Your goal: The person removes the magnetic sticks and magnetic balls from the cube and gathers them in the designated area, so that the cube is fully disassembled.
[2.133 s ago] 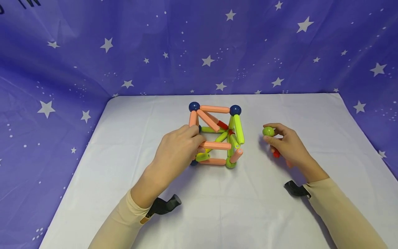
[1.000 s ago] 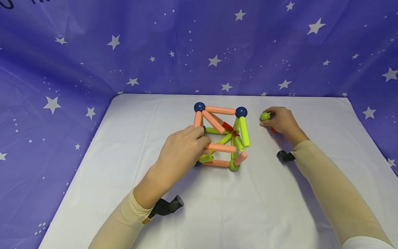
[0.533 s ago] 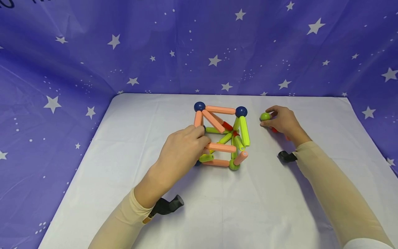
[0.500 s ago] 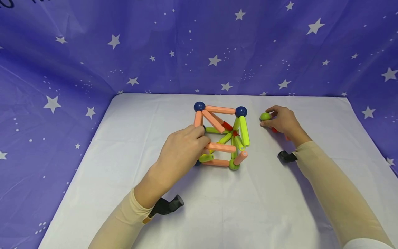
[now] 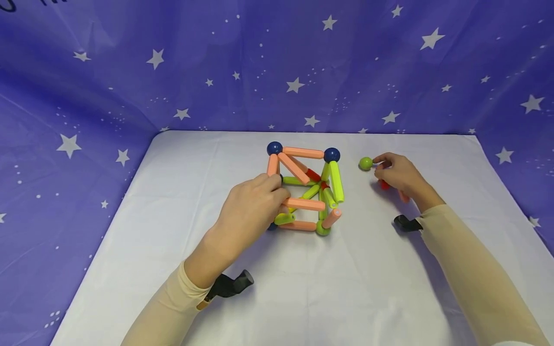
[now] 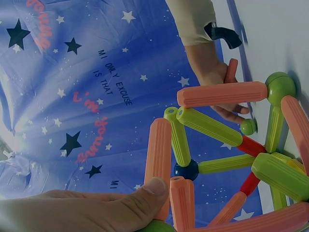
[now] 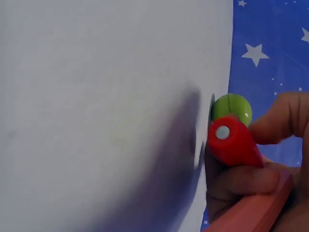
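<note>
A frame of orange and lime rods joined by balls stands mid-table. My left hand (image 5: 248, 209) grips its near-left corner; in the left wrist view, my thumb (image 6: 157, 186) presses an orange rod (image 6: 159, 145) above a green ball. A navy ball (image 5: 332, 154) tops the back right corner. My right hand (image 5: 402, 175) is right of the frame, its lower fingers curled round a red rod end (image 7: 231, 140) and an orange rod (image 7: 256, 210). The loose green ball (image 5: 365, 164) sits on the table just left of the index fingertip; whether they touch, I cannot tell.
A white cloth (image 5: 329, 298) covers the table, with a blue starry curtain (image 5: 259, 67) behind and at both sides. Black wrist attachments (image 5: 233, 284) show at both sleeve cuffs. The table's back edge runs behind the frame.
My right hand has let go of the green ball and drawn back slightly to the right, keeping the rods. The ball stays on the table. My left hand keeps its grip on the frame.
</note>
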`<state>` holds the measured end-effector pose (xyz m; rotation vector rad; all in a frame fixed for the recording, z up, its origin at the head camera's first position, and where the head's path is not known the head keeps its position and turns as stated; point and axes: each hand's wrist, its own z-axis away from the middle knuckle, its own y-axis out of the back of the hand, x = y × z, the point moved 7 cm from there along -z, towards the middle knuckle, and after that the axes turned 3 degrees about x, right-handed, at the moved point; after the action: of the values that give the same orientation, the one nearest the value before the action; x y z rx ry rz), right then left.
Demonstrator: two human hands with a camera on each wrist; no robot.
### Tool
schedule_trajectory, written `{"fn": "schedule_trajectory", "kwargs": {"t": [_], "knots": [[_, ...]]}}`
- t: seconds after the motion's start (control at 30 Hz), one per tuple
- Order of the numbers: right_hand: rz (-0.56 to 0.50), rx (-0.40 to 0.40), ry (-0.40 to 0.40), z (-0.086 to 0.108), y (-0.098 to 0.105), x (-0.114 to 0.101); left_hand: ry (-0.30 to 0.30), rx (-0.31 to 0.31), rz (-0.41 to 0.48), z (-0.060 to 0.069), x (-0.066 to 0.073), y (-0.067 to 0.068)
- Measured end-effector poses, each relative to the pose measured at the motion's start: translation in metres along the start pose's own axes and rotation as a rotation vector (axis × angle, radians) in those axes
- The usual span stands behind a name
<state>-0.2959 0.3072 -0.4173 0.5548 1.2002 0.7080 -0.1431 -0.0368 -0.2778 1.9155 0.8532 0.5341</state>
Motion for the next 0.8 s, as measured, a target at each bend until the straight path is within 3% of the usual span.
{"fn": "schedule_trajectory", "kwargs": {"t": [0.13,0.33,0.5,0.6,0.8], "knots": [[-0.048,-0.071,0.012,0.011,-0.004,0.004,-0.002,0.001,0.003,0.000,0.000,0.000],[-0.110,-0.129,0.093,0.028,-0.010,0.000,-0.006,-0.007,0.002,0.000,0.000,0.000],[-0.175,-0.165,0.112,0.040,-0.020,-0.003,-0.005,-0.008,0.002,0.001,0.000,-0.001],[-0.177,-0.133,0.115,0.044,-0.025,-0.005,-0.003,-0.005,0.005,0.001,0.000,-0.001],[-0.075,0.049,0.107,0.044,-0.029,-0.009,-0.003,-0.005,0.009,0.001,0.000,0.000]]}}
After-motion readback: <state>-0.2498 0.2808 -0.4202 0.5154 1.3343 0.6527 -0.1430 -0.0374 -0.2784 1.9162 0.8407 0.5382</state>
